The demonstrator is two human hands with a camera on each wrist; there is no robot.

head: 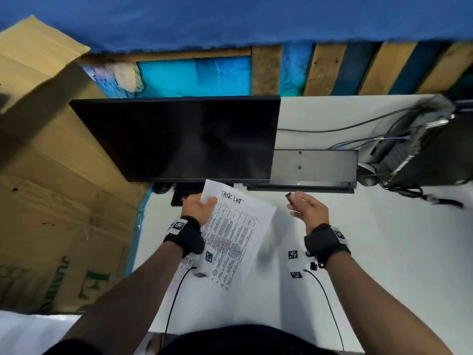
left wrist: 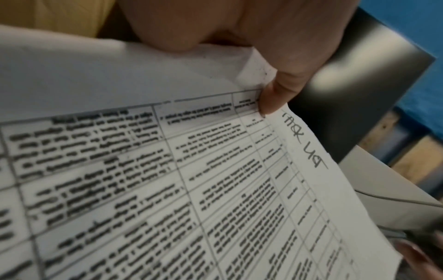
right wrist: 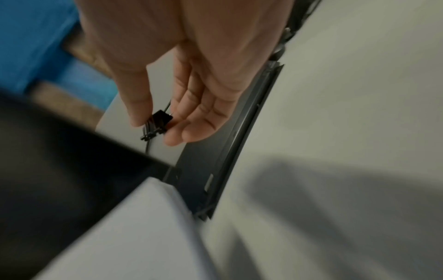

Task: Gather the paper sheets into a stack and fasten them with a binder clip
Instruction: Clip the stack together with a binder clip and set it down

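We take the dark monitor as our landmark. Just below its lower edge, our left hand holds the paper sheets up off the white desk, thumb curled over the top corner of the printed table, beside a handwritten heading; the other fingers are hidden behind the paper. The sheets slant down from the monitor's lower edge toward our body. Below the monitor's right corner, our right hand pinches a small black binder clip between thumb and fingertips, the remaining fingers loosely extended. The clip is near the sheets' top right corner but apart from them. A flat black device lies on the desk right of the monitor.
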